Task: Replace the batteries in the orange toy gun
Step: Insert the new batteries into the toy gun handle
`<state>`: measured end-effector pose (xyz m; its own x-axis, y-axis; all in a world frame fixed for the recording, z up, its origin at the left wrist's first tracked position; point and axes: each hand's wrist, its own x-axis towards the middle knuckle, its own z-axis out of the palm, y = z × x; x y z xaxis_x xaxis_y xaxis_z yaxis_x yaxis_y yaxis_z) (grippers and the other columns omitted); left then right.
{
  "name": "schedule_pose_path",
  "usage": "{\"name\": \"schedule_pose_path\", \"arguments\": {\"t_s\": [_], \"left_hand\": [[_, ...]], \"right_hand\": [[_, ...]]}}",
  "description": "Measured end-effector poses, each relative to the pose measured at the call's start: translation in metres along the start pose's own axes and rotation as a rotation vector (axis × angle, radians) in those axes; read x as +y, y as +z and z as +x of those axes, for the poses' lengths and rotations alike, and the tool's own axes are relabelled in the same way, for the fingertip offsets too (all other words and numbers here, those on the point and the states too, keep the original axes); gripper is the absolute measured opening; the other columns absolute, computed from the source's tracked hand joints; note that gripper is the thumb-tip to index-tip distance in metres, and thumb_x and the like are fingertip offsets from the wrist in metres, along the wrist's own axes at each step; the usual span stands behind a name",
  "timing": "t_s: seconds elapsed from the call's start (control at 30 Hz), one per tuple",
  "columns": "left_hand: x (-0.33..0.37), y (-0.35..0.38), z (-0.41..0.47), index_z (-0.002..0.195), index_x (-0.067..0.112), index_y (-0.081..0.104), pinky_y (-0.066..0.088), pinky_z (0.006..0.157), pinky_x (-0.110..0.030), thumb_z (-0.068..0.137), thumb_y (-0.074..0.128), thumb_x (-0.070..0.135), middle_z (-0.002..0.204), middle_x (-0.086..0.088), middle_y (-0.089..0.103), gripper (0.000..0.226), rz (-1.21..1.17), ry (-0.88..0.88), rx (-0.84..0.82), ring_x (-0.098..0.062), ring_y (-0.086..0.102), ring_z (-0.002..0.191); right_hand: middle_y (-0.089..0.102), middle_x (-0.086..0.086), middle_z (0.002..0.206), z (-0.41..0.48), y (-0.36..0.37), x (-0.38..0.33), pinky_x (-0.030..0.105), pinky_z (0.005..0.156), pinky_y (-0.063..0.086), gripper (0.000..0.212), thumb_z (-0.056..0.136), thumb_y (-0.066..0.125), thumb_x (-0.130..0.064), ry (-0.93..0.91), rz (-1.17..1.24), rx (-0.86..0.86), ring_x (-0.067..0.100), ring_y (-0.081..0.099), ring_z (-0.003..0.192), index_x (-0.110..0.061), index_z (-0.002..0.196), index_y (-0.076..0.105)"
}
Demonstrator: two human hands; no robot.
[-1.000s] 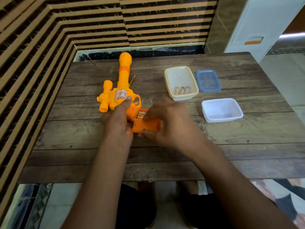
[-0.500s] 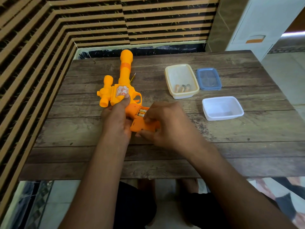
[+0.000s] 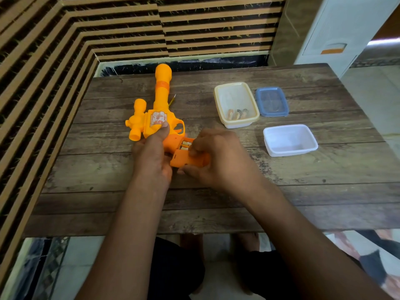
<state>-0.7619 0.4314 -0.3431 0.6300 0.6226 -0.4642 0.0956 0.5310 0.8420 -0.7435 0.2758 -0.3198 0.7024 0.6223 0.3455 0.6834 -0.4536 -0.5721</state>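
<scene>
The orange toy gun [image 3: 161, 109] lies on the wooden table [image 3: 303, 182], barrel pointing away from me. My left hand [image 3: 151, 154] grips its body, thumb on the sticker. The handle's battery compartment is uncovered and batteries [image 3: 186, 145] show inside. My right hand [image 3: 218, 156] holds the orange battery cover [image 3: 186, 160] against the handle's near side, fingertips at the compartment's edge. A cream container [image 3: 236, 105] at the back holds several more batteries [image 3: 237, 114].
A blue lid [image 3: 271, 101] lies right of the cream container. A white container [image 3: 290, 139] with nothing visible in it stands nearer, at right. A thin screwdriver tip [image 3: 172, 100] pokes out beside the barrel. Slatted walls run along the left and back of the table.
The gun and both hands stay nearly in place. My right hand's fingers shifted slightly on the cover at the handle.
</scene>
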Motion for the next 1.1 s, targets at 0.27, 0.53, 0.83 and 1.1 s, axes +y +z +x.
{"name": "schedule_pose_path", "arguments": {"t_s": [0.27,0.53,0.83,1.1], "left_hand": [[0.002,0.004,-0.002,0.127,0.018,0.068,0.062,0.083,-0.059,0.094,0.075,0.019,0.119,-0.014,0.076,0.034,-0.015,0.008,0.003,-0.036,0.075,0.105],[0.003,0.001,0.001,0.131,0.018,0.067,0.063,0.058,-0.041,0.092,0.077,0.019,0.118,-0.011,0.077,0.04,-0.025,-0.009,0.016,-0.031,0.077,0.103],[0.002,0.004,-0.001,0.13,0.018,0.067,0.064,0.071,-0.044,0.093,0.076,0.018,0.118,-0.012,0.077,0.038,-0.046,-0.002,0.046,-0.032,0.076,0.104],[0.0,0.002,0.0,0.131,0.017,0.067,0.063,0.083,-0.053,0.091,0.077,0.016,0.118,-0.012,0.077,0.041,-0.047,0.026,0.046,-0.032,0.076,0.104]], "right_hand": [[0.066,0.008,0.089,-0.001,0.003,0.002,0.042,0.07,0.054,0.034,0.063,0.087,-0.04,0.049,-0.004,0.001,0.031,0.062,0.087,-0.013,0.079,0.073],[0.062,0.014,0.129,-0.004,0.001,-0.008,0.027,0.09,0.048,0.031,0.067,0.095,-0.029,0.198,0.093,-0.013,0.028,0.064,0.114,-0.015,0.084,0.073],[0.07,0.011,0.114,-0.005,-0.003,-0.012,0.029,0.081,0.049,0.043,0.07,0.093,-0.027,0.17,0.055,-0.034,0.026,0.068,0.1,-0.008,0.105,0.077],[0.067,0.012,0.126,-0.004,0.001,-0.012,0.034,0.09,0.055,0.045,0.068,0.093,-0.03,0.19,0.039,-0.049,0.029,0.069,0.107,-0.002,0.101,0.079]]}}
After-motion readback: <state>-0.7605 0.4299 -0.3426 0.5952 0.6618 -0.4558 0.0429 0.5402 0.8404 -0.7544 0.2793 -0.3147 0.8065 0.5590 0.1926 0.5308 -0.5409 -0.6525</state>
